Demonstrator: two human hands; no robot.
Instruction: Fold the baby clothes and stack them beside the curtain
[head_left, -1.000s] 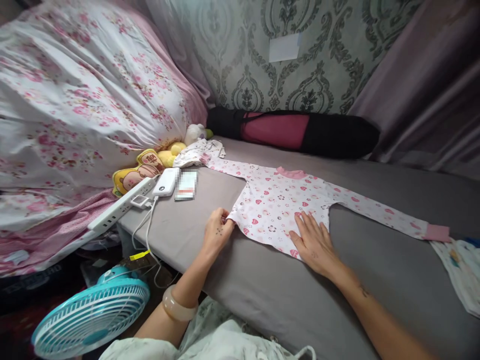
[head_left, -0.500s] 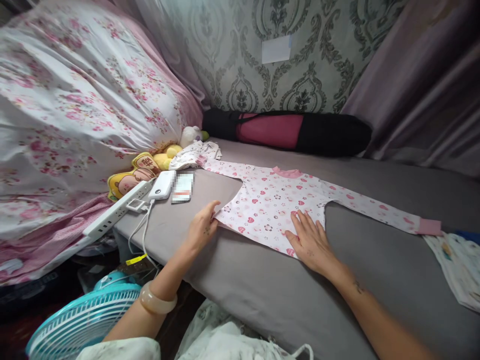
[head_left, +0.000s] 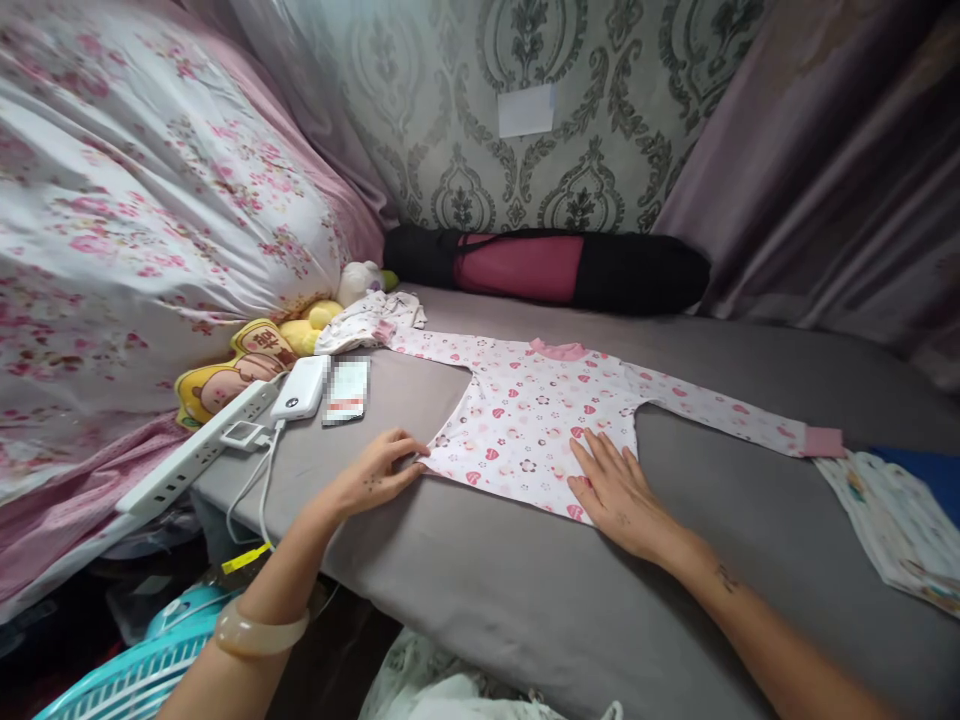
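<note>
A white long-sleeved child's shirt (head_left: 532, 420) with pink hearts and flowers lies spread on the grey bed sheet (head_left: 510, 590), its pink collar away from me and both sleeves stretched out sideways. My left hand (head_left: 382, 470) pinches the shirt's lower left hem corner between thumb and fingers. Flat on the lower right part of the shirt rests my right hand (head_left: 619, 495), fingers stretched out. The pink right cuff touches a folded, printed white garment (head_left: 892, 520) at the right. The left cuff reaches a crumpled white printed cloth (head_left: 367, 320).
A power strip (head_left: 199, 450), a white power bank (head_left: 301, 388) with cables and a blurred card-like item (head_left: 346, 390) lie at the left edge. Yellow plush toys (head_left: 232, 370) sit behind them. A long black-and-pink bag (head_left: 525, 268) lies along the wall. A turquoise fan (head_left: 142, 660) stands below left.
My left hand has closed more on the hem corner and turned flatter, pointing right. My right hand stays flat on the shirt. The view has shifted slightly to the right.
</note>
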